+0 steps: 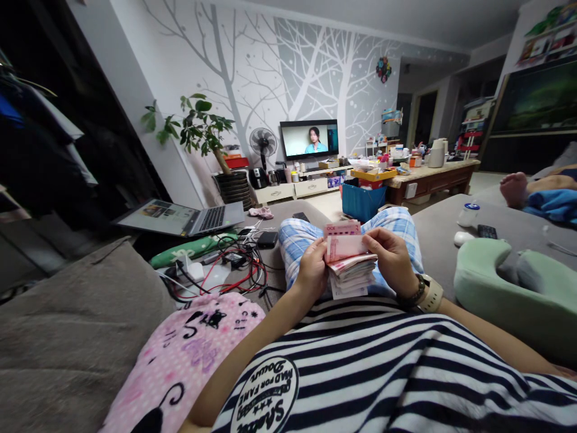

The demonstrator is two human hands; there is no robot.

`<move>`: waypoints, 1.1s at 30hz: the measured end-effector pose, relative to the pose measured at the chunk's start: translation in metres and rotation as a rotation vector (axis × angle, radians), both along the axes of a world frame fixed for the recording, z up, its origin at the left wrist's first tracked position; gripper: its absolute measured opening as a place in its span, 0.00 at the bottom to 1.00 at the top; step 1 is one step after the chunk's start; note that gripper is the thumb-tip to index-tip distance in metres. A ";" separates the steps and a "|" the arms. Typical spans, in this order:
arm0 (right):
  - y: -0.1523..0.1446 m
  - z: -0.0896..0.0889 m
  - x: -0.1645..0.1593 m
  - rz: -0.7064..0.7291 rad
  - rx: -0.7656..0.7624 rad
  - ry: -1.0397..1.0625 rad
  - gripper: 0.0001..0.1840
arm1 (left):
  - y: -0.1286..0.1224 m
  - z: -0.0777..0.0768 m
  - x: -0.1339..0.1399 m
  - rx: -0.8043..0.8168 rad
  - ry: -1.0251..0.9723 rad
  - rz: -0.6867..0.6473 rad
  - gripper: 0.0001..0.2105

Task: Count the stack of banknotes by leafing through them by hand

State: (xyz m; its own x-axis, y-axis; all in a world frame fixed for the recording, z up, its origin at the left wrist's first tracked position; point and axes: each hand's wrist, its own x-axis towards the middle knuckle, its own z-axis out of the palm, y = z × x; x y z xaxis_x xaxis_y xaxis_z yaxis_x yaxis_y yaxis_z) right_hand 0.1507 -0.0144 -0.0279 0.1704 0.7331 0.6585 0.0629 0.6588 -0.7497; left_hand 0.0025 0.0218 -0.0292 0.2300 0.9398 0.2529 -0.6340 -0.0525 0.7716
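Observation:
A thick stack of reddish banknotes [351, 272] is in front of my striped shirt, above the blue checked trousers. My left hand [314, 264] is closed around the stack's left side. With thumb and fingers, my right hand [392, 255] pinches the right edge of a pale pink banknote [346, 246] at the top of the stack. Behind it another banknote [341, 228], marked 100, stands up. The lower notes fan out unevenly toward me. On the right wrist are a dark bead bracelet and a pale watch [431, 293].
Left of my legs lie tangled cables [252, 264], an open laptop [189, 218] and a pink blanket [202, 337]. A green neck pillow [487, 276], white mouse [463, 239] and remote [487, 231] rest to the right. Another person's bare foot [514, 189] shows at far right.

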 end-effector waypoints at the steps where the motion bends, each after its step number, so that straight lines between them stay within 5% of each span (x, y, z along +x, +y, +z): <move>1: 0.000 0.000 0.000 0.000 0.003 -0.002 0.15 | 0.000 0.000 0.000 -0.001 -0.001 -0.001 0.10; 33: -0.006 0.000 0.000 0.137 0.014 -0.002 0.17 | 0.003 -0.002 -0.002 -0.042 -0.046 -0.029 0.08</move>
